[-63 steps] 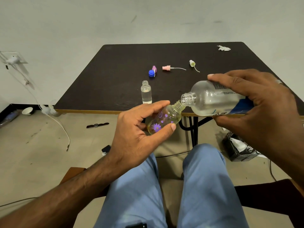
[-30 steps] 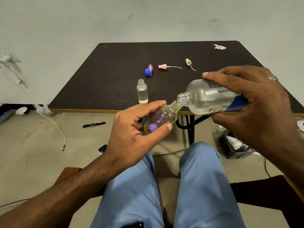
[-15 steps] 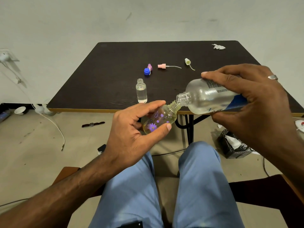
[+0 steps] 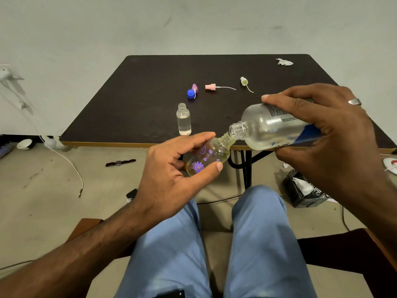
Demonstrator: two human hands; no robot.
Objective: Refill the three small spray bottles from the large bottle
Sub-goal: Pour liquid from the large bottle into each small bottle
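My left hand (image 4: 169, 179) grips a small yellowish bottle with purple flowers (image 4: 207, 159), tilted with its open neck up and to the right. My right hand (image 4: 330, 134) holds the large clear bottle (image 4: 266, 127) tipped almost flat, its open mouth touching the small bottle's neck, in front of the table's near edge. A second small clear bottle (image 4: 183, 119) stands open and upright near that edge, part full. On the dark table (image 4: 150, 82) lie a purple spray head (image 4: 194, 88), a blue cap (image 4: 190, 94), a pink spray head (image 4: 211, 87) and a yellowish spray head (image 4: 244, 81).
A crumpled tissue (image 4: 284, 62) lies at the table's far right. On the floor are a wristwatch (image 4: 120, 162), a white cable (image 4: 71, 166), a white bowl (image 4: 24, 144) and a black basket (image 4: 305, 193). My knees in blue trousers (image 4: 257, 233) are below the hands.
Both hands and both bottles keep the same pose, mouth against neck. Only the camera view has shifted slightly; nothing on the table has moved.
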